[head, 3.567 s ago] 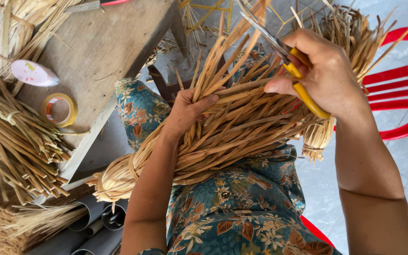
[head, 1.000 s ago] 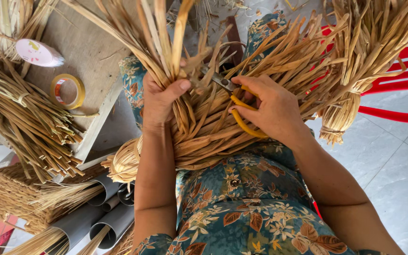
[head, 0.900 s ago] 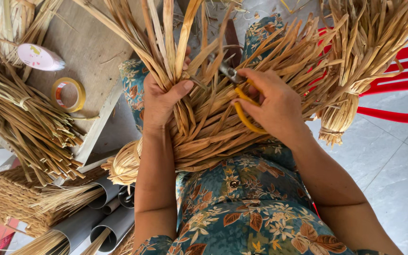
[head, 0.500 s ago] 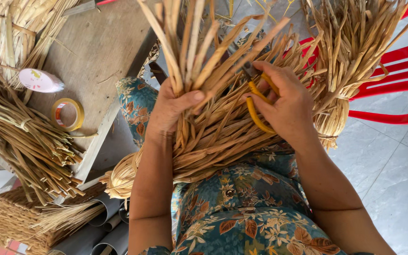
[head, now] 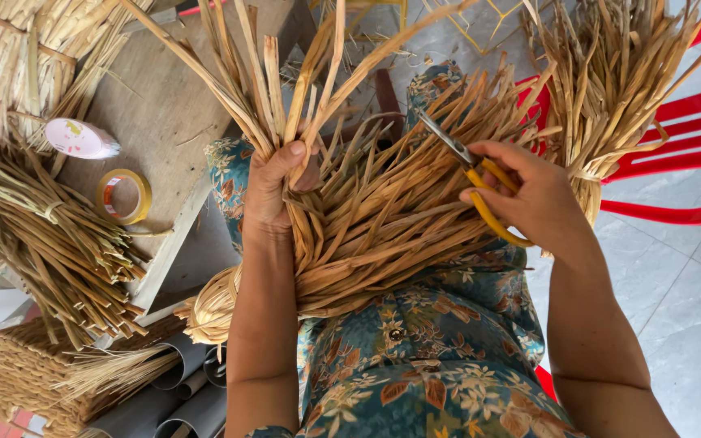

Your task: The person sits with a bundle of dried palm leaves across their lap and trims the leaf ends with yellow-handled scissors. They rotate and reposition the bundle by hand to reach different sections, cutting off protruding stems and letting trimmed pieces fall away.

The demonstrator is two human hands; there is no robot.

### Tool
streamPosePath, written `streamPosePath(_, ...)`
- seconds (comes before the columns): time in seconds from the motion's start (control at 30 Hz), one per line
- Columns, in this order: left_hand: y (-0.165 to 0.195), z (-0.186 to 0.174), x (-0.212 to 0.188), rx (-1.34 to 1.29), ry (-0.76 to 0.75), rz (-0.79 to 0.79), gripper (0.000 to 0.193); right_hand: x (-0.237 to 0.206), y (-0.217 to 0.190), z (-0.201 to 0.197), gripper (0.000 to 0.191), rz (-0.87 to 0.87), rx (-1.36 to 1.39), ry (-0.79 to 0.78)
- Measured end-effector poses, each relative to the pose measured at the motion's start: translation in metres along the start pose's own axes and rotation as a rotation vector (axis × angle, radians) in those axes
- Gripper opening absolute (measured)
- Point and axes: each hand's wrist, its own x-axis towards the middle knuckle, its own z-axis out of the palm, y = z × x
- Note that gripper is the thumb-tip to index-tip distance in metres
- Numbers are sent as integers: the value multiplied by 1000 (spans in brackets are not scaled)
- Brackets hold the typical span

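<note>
Head view looks down on a large fan of dried tan reed strips (head: pixel 383 219) lying across the person's lap, over a floral blue-green garment (head: pixel 432 373). Its bound, rounded end sits low at the left beside the left forearm, and the long axis runs up and to the right, the loose tips spreading toward the red plastic chair (head: pixel 683 162). A handful of strips is pulled apart from the fan and points nearly straight up, toward the top edge of the picture.

The left hand (head: pixel 273 191) is clenched around that upright handful, thumb across the front of the strips. The right hand (head: pixel 533 199) grasps yellow-handled scissors (head: pixel 472 174); its fingers are through the loops, and the metal blades stand slightly parted, pointing up-left into the reed tips.

On the wooden bench (head: pixel 164 105) at the left lie a roll of yellow tape (head: pixel 123 195), near the bench's lower edge, and a white-and-pink roll (head: pixel 81 138) just above it. A tied bundle of greenish reeds (head: pixel 58 243) overhangs the bench's left side. Below it stands a woven straw basket (head: pixel 18 381) with loose fibres lying over it, and grey plastic pipes (head: pixel 180 397) beside it. Another tied sheaf of dried reeds (head: pixel 610 89) rests on the chair.
</note>
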Motion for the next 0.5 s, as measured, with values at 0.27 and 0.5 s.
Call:
streamPosePath(0.27,0,-14,0,-146,-111,39,30,6,14,-5,72,-212,617,-226)
streamPosePath(0.5,-2,-22,-10,-190,-206,64,31,20,9,-4,88,-277,721,-220)
